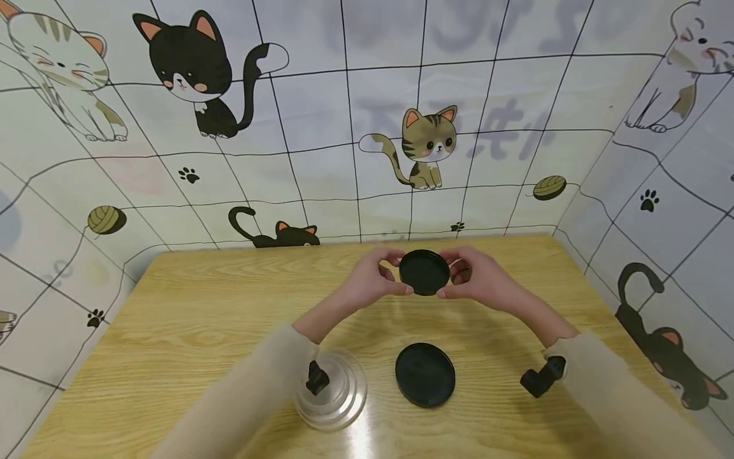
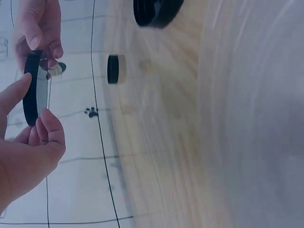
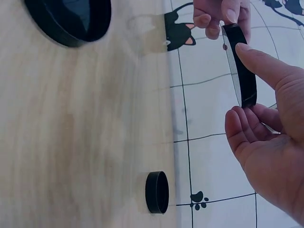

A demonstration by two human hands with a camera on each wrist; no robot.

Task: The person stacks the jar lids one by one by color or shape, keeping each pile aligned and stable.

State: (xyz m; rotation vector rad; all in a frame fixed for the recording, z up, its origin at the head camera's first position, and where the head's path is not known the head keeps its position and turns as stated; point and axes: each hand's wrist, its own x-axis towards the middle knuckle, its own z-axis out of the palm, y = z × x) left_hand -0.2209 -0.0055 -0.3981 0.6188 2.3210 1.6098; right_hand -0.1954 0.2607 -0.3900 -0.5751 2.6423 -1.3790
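Note:
Both hands hold a round black lid (image 1: 424,272) up over the far part of the table, its broad face toward the head camera. My left hand (image 1: 373,278) pinches its left edge between thumb and fingers, and my right hand (image 1: 484,280) pinches the right edge. Seen edge-on in the left wrist view, the held lid (image 2: 32,88) has a black side wall with a pale, see-through band along it. A larger black lid (image 1: 425,375) lies on the table below the hands. Beside it, partly under my left forearm, stand clear round plastic tiers (image 1: 344,408).
A smaller black lid (image 3: 157,192) stands near the table's far edge in the right wrist view; the head view does not show it. The wooden table (image 1: 218,299) meets a cat-print wall covering (image 1: 321,172) at the back and sides.

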